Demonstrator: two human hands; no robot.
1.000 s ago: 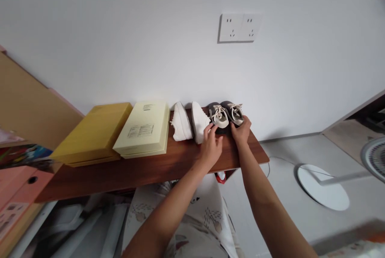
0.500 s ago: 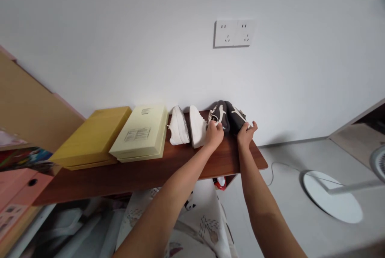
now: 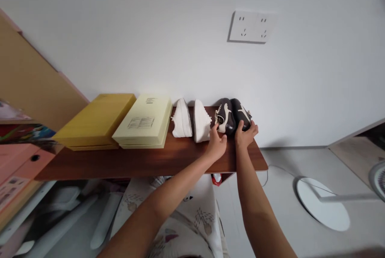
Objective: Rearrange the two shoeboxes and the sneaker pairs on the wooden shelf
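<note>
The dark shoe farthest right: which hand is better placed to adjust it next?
Probably the right hand: its thumb and fingers are around the near end of that dark shoe. The left hand is farther over, at the neighbouring dark shoe, close to a white shoe.

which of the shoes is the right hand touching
The rightmost dark shoe: the right hand is on it. The other dark shoe is by the left hand, the white pair further left.
</note>
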